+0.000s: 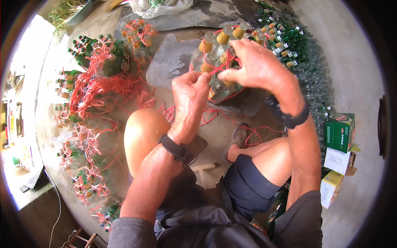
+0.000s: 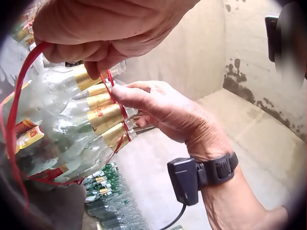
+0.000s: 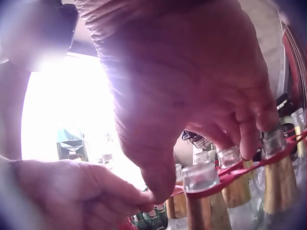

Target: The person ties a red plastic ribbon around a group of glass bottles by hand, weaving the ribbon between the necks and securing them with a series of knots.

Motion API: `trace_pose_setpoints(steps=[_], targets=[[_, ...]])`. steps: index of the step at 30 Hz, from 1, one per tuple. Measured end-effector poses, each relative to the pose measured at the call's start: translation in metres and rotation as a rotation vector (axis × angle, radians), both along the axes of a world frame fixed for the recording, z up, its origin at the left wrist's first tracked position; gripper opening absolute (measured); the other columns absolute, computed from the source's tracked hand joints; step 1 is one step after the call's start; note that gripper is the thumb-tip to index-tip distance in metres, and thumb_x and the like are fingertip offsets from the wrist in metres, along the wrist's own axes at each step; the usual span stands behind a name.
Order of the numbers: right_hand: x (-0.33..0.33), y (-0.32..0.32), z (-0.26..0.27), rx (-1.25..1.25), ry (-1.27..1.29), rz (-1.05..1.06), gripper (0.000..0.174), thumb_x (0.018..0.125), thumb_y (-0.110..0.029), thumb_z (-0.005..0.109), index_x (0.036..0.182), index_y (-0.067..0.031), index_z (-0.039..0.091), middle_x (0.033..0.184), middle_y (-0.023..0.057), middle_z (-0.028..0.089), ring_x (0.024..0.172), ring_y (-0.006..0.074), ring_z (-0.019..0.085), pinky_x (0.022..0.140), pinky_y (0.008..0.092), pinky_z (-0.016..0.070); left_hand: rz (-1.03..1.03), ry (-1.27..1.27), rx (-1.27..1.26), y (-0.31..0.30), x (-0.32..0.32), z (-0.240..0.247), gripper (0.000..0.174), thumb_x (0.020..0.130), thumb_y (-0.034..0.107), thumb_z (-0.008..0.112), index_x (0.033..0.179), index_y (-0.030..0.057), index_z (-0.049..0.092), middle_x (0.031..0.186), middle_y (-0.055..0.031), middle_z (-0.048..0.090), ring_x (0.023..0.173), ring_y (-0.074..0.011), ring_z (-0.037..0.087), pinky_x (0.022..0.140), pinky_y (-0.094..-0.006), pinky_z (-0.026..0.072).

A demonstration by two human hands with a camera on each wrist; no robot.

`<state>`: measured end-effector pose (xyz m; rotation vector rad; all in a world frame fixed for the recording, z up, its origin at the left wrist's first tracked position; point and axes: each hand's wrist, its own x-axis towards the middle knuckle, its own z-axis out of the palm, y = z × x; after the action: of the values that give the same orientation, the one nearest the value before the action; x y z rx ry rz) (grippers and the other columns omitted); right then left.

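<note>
Clear glass bottles with gold neck labels (image 1: 223, 38) stand bundled in front of the person, a red plastic strap (image 3: 230, 180) running around their necks. The left hand (image 1: 191, 90) pinches the strap between thumb and fingertips at the bundle's near side; its fingers are curled in the left wrist view. Over the necks spreads the right hand (image 1: 259, 66), its thumb close to the left fingertips and its other fingers reaching down to the bottle mouths (image 3: 274, 143). In the left wrist view another loop of strap (image 2: 13, 115) passes around the bottle bodies.
Bottle bundles with red straps (image 1: 89, 138) and a tangled strap heap (image 1: 97, 89) lie at the left. Many green and clear bottles (image 1: 308, 74) line the right, near a green carton (image 1: 340, 132). A grey slab (image 1: 171, 62) lies beyond the knees.
</note>
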<state>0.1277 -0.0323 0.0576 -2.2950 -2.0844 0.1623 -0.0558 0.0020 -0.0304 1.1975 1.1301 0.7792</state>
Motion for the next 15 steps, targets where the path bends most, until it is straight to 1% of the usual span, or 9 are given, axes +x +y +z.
trace_pose_setpoints(steps=[2,5,6,8,10,12,14,15], targets=[[-0.005,-0.008,-0.021,0.147,0.052,-0.07,0.083,0.08,-0.04,0.086,0.141,0.0071,0.055,0.133,0.0257,0.062,0.126,0.0423,0.06,0.106,0.0479,0.0501,-0.015,0.007,-0.001,0.0,-0.001,0.003,0.028,0.09,0.02,0.076,0.098,-0.0064,0.08,0.075,0.0026,0.064,0.067,-0.0068,0.05,0.061,-0.0271,0.042],[-0.013,-0.013,-0.023,0.206,0.099,-0.131,0.08,0.081,-0.036,0.085,0.141,0.0063,0.055,0.133,0.0247,0.063,0.125,0.0425,0.061,0.106,0.048,0.0506,-0.022,0.028,0.024,0.001,-0.002,-0.001,0.028,0.09,0.02,0.076,0.098,-0.0067,0.08,0.076,0.002,0.065,0.069,-0.0072,0.052,0.062,-0.027,0.0434],[-0.015,-0.012,-0.023,0.21,0.102,-0.134,0.08,0.081,-0.036,0.085,0.141,0.0063,0.055,0.133,0.0247,0.063,0.125,0.0425,0.061,0.106,0.048,0.0506,-0.018,0.037,0.049,0.002,-0.003,-0.001,0.028,0.09,0.02,0.076,0.098,-0.0067,0.08,0.076,0.0017,0.066,0.069,-0.0074,0.053,0.063,-0.0271,0.0442],[-0.019,-0.012,-0.021,0.159,0.153,-0.213,0.077,0.081,-0.033,0.085,0.141,0.0052,0.056,0.133,0.0236,0.063,0.125,0.0426,0.062,0.106,0.0479,0.051,-0.033,0.053,0.056,0.006,-0.008,0.0,0.028,0.09,0.019,0.076,0.098,-0.0068,0.08,0.076,0.0011,0.067,0.07,-0.0075,0.054,0.064,-0.0272,0.0453],[-0.018,-0.012,-0.023,0.178,0.147,-0.221,0.076,0.081,-0.031,0.085,0.141,0.0049,0.056,0.134,0.0232,0.063,0.125,0.0425,0.062,0.105,0.0478,0.0513,-0.039,0.067,0.065,0.008,-0.01,0.002,0.027,0.09,0.019,0.076,0.098,-0.0069,0.08,0.077,0.0006,0.069,0.07,-0.0076,0.055,0.064,-0.0273,0.0463],[-0.018,-0.011,-0.031,0.193,0.15,-0.223,0.075,0.081,-0.028,0.085,0.142,0.0046,0.056,0.134,0.0228,0.063,0.124,0.0425,0.063,0.105,0.0478,0.0515,-0.04,0.1,0.139,0.008,-0.013,0.003,0.026,0.092,0.018,0.074,0.1,-0.0066,0.08,0.078,-0.0001,0.071,0.071,-0.0075,0.057,0.065,-0.0273,0.048],[-0.014,-0.014,-0.04,0.349,0.141,-0.149,0.043,0.086,-0.028,0.073,0.118,-0.0005,0.06,0.119,0.0226,0.065,0.111,0.0453,0.066,0.094,0.0556,0.0544,-0.06,0.128,0.175,0.009,-0.017,0.003,0.026,0.092,0.018,0.074,0.1,-0.0065,0.08,0.079,-0.0007,0.072,0.072,-0.0073,0.058,0.066,-0.0273,0.0487],[-0.015,-0.014,-0.038,0.35,0.145,-0.152,0.043,0.086,-0.028,0.073,0.118,-0.0005,0.06,0.119,0.0226,0.065,0.111,0.0453,0.066,0.094,0.0556,0.0544,-0.075,0.153,0.208,0.009,-0.019,0.004,0.027,0.093,0.018,0.074,0.101,-0.0064,0.08,0.08,-0.0014,0.073,0.072,-0.0072,0.058,0.067,-0.0273,0.0494]])
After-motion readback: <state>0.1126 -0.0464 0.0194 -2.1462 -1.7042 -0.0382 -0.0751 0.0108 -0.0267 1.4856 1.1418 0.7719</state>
